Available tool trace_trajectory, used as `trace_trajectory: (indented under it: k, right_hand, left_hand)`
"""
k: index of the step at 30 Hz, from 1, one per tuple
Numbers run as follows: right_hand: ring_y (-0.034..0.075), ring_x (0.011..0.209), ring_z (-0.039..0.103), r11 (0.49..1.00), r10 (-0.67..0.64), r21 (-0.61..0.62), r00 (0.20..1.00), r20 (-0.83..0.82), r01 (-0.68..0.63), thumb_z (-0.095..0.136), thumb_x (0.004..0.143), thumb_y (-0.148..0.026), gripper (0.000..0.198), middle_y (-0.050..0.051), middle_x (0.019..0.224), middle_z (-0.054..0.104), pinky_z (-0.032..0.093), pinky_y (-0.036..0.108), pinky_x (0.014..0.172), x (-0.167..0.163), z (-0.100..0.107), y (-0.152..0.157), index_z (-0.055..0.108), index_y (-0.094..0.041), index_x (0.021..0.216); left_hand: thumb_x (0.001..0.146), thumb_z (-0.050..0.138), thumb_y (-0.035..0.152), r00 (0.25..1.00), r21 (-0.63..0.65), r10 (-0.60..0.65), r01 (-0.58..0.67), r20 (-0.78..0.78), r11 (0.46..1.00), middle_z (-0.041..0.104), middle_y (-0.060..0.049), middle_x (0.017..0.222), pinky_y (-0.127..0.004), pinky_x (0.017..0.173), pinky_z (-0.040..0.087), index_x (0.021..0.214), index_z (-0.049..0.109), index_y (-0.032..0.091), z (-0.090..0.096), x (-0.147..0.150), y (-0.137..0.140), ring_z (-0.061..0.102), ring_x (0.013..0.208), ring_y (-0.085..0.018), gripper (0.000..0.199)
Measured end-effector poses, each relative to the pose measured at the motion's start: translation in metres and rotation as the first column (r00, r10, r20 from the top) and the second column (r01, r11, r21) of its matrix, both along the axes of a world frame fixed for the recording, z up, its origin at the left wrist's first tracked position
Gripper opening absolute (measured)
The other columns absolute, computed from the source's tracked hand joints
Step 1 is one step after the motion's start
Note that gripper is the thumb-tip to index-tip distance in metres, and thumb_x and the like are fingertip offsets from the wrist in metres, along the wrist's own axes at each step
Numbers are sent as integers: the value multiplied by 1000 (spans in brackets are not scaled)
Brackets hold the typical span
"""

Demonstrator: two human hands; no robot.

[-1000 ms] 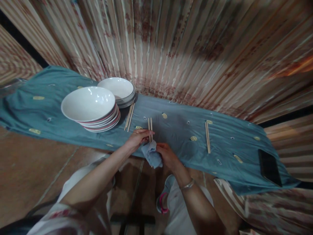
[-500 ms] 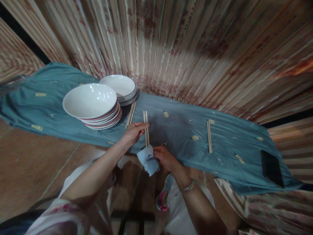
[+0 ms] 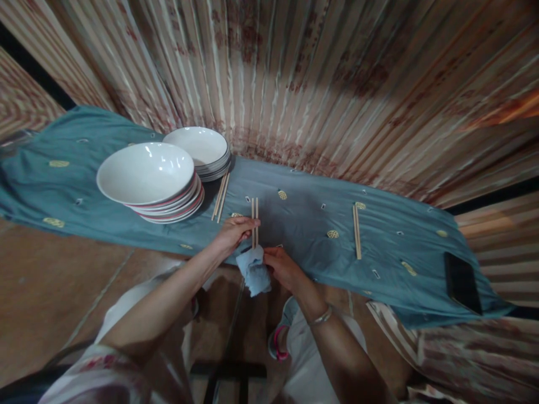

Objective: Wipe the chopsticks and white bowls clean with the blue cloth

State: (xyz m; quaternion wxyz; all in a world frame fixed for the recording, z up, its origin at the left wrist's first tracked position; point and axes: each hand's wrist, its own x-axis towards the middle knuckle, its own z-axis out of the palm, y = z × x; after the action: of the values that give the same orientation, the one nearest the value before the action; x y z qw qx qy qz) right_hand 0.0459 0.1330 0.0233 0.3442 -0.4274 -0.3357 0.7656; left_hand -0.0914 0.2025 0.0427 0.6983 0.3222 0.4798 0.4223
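Observation:
A pair of wooden chopsticks (image 3: 255, 209) stands nearly upright in the view, pinched around the middle by my left hand (image 3: 236, 231). My right hand (image 3: 284, 266) is closed on a light blue cloth (image 3: 255, 272), which wraps the lower ends of the chopsticks and hides them. Left of my left hand, more chopsticks (image 3: 221, 196) lie on the tablecloth beside the plates. Another pair of chopsticks (image 3: 357, 231) rests on the cloth to the right of my hands.
A stack of large white bowls (image 3: 147, 174) with red rims stands at the left, with a stack of smaller dishes (image 3: 197, 147) behind it. A black phone or tablet (image 3: 462, 282) lies at the right end of the blue-green tablecloth (image 3: 303, 196). Pleated curtains (image 3: 269, 73) hang behind.
My view has shifted slightly, so the table things appear further left. My left hand and the chopsticks sit a little lower, closer to the cloth. Both grips stay the same.

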Motion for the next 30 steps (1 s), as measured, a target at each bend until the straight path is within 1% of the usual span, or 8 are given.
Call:
trace_trajectory:
  k: [3,8,11,15,18,22,26,30]
  right_hand:
    - [9,49,49,998,-56,14,998,14,56,75,59,-41,27,-4,52,60,40,23,57,2,-1,3,68,-15,62]
    - [8,47,46,991,-132,-3,991,32,133,74,59,-41,28,-3,53,59,33,22,51,8,-2,9,68,-14,63]
    - [9,50,47,984,-176,-14,984,21,176,75,56,-40,28,-3,53,60,34,22,52,10,-3,11,68,-14,63]
    - [8,50,45,977,-213,-15,977,31,214,75,54,-38,26,-3,54,60,33,22,52,11,-2,14,68,-15,61]
    - [8,49,44,983,-183,-1,983,34,183,75,55,-39,26,-3,52,58,31,22,51,9,-1,13,67,-15,60]
    - [7,46,43,995,-102,1,994,48,102,76,56,-40,28,-4,50,56,31,21,49,7,2,8,65,-14,58]
    - [8,47,48,1000,-16,-20,1000,22,16,76,56,-42,30,-3,52,60,37,22,51,5,4,3,67,-14,61]
    - [9,46,51,998,23,-52,1000,8,-22,78,54,-42,30,-3,49,59,40,22,50,4,4,0,68,-14,61]
  left_hand:
    - [46,83,32,998,1,-63,63,-3,998,49,5,44,-17,38,23,55,66,12,-1,3,-5,36,40,-2,28]
    - [50,81,34,985,19,-172,172,15,985,49,4,42,-19,38,20,54,67,12,-1,6,-11,34,39,-3,27]
    - [50,81,35,982,5,-190,190,21,982,56,2,47,-18,38,22,59,70,13,-4,7,-11,37,41,-3,26]
    - [50,81,33,979,-11,-196,197,53,980,65,-2,57,-17,44,32,66,73,13,-7,6,-9,48,48,-6,27]
    - [53,80,31,981,-10,-188,189,55,982,64,-2,58,-16,44,34,69,74,13,-6,2,-6,48,48,-5,25]
    - [55,80,26,992,-42,-114,116,48,992,63,0,57,-14,46,37,69,74,13,-1,-5,-1,49,48,-3,19]
    - [55,80,20,998,-70,-45,48,47,996,63,1,57,-12,46,39,67,73,12,5,-11,5,48,47,-2,16]
    - [57,78,17,999,-68,-2,6,53,998,63,0,58,-12,45,39,67,73,11,7,-15,10,47,46,-2,13]
